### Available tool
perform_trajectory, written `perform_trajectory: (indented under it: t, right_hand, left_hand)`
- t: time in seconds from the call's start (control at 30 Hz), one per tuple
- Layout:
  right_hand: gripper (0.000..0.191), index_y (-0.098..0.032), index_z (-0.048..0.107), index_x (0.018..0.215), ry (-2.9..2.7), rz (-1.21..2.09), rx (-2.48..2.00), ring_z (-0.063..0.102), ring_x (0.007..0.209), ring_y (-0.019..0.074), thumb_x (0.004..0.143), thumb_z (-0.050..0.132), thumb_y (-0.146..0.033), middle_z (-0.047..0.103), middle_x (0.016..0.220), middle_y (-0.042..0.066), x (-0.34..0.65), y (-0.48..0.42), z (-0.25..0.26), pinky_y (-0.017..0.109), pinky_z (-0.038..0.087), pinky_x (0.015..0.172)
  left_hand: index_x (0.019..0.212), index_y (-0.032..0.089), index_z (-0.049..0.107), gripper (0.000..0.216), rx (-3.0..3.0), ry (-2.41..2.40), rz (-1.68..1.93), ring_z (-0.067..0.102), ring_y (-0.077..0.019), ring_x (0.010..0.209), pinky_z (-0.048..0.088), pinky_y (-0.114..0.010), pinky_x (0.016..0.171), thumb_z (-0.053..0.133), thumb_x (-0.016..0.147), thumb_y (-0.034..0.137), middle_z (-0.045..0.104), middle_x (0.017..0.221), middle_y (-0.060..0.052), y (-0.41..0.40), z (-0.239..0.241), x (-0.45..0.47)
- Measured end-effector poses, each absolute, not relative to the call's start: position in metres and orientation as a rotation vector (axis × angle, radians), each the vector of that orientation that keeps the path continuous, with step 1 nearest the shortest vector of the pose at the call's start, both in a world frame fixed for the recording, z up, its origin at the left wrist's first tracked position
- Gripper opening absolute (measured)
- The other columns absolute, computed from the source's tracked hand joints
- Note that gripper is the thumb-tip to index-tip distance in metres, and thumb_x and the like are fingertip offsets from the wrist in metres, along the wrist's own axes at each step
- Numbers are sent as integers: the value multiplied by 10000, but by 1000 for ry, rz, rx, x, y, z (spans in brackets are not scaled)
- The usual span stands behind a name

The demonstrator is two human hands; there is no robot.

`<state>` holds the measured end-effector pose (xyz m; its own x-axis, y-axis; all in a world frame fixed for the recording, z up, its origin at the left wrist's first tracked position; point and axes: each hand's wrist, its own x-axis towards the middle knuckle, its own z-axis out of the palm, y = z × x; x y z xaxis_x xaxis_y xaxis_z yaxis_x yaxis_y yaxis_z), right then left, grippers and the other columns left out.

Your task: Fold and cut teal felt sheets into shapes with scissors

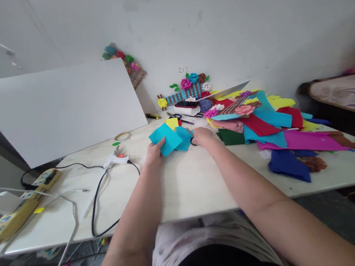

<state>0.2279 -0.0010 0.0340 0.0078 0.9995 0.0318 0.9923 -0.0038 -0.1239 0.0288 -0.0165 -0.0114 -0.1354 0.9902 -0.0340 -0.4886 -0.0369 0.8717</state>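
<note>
We see two hands near the centre of the frame, above a white worktop (191, 188). The left hand (154, 151) pinches a bright blue sheet (165, 140), with its thumb lying on top of the sheet. The right hand (202, 135), just to the right, is closed around scissors (193, 141); we see one dark loop of the handle, but we cannot tell how the fingers sit in it. Between the hands lies a second blue piece (184, 138), touching the first, and just behind them is a yellow sheet (172, 123). At the right of the frame we see a heap of coloured sheets (263, 125). At the left there are a glue gun (115, 159) and a yellow power strip (38, 193). A white board (60, 111) leans in the upper left.
</note>
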Motion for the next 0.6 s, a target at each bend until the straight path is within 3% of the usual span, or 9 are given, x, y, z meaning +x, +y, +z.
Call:
perform_trajectory:
  t: [0.37,0.53,0.6]
  right_hand:
    - [407,-96,658,1168,-2048,93,-2139,602,1125,322,781,595,-204,631,1216,224,239,-5,42,370,473,867]
    - [349,-165,700,1078,-1854,199,-2116,634,1064,317,734,647,-200,686,1114,168,255,11,37,371,495,810]
    - [379,-177,693,1090,-1734,318,-2058,681,938,289,712,684,-194,719,1004,139,258,16,34,348,510,738]
  left_hand:
    - [1011,108,654,321,669,868,1592,687,-268,972,559,-378,892,756,709,143,728,993,-133,-17,-8,29]
    - [1062,110,649,347,627,837,1597,688,-261,972,560,-369,891,746,732,160,722,1031,-134,-18,-5,30]
    - [1102,116,639,379,609,825,1598,686,-254,982,560,-358,892,743,741,167,719,1050,-132,-18,-4,30]
